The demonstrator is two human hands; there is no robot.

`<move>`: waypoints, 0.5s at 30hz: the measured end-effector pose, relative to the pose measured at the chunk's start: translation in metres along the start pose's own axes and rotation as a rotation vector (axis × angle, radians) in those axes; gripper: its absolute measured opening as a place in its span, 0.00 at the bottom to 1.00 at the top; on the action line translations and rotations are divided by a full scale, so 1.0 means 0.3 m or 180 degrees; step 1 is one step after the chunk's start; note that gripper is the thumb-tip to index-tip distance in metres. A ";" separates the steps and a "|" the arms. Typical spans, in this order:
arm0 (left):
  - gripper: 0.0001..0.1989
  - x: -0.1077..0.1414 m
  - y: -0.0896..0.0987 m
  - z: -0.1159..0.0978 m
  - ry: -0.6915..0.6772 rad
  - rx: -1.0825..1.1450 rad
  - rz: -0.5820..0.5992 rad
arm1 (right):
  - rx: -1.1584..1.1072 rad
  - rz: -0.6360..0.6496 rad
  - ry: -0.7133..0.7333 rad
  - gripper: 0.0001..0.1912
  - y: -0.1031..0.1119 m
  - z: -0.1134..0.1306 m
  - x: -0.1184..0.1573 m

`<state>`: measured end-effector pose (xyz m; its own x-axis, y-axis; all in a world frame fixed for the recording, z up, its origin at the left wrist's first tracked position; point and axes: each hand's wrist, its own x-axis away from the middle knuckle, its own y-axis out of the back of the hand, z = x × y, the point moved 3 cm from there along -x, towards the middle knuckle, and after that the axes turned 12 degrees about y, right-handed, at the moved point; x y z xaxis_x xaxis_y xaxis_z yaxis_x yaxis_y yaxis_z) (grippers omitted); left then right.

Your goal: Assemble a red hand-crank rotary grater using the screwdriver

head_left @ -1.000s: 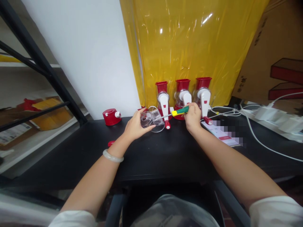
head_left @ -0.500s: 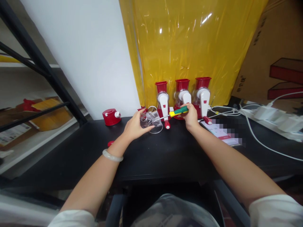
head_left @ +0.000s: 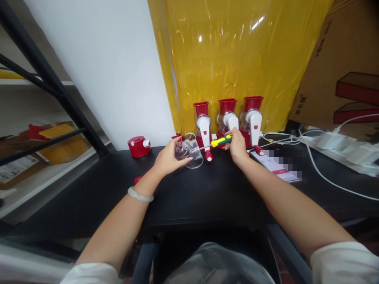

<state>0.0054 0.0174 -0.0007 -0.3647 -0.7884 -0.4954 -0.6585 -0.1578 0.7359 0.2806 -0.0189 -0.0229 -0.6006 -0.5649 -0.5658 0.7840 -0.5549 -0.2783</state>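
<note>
From my head camera, my left hand [head_left: 168, 158] is wrapped around a clear cup [head_left: 189, 152], holding it on its side just above the black table [head_left: 189, 197], its wide mouth facing my right hand. My right hand [head_left: 237, 146] is closed on a screwdriver [head_left: 220, 140] with a yellow and green handle; its thin metal shaft runs leftward into the cup's mouth. The two hands are apart, joined only by the tool reaching into the cup. On my left wrist sits a pale bangle [head_left: 140, 195].

Just beyond my hands three red and white grinders [head_left: 227, 120] stand in a row against a yellow sheet [head_left: 237, 55]. Past my left hand lies a red lid [head_left: 137, 146]. Beside my right hand a booklet [head_left: 275, 167] lies flat, and further right white cables [head_left: 325, 173] cross the table.
</note>
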 end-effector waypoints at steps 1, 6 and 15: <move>0.46 -0.001 -0.001 0.003 0.0027 -0.0008 0.0015 | -0.0037 0.0001 -0.0060 0.19 0.001 -0.001 0.002; 0.46 -0.001 -0.006 0.010 0.0099 -0.0036 0.0081 | -0.0217 -0.0021 -0.0331 0.12 -0.001 -0.003 0.005; 0.45 -0.001 -0.004 0.002 0.0103 -0.0042 0.0211 | -0.0081 0.0047 -0.0047 0.18 -0.001 -0.044 -0.005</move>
<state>0.0061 0.0182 -0.0017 -0.3856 -0.8161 -0.4305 -0.6247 -0.1124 0.7727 0.2835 -0.0098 -0.0323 -0.5911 -0.5820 -0.5585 0.7964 -0.5308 -0.2897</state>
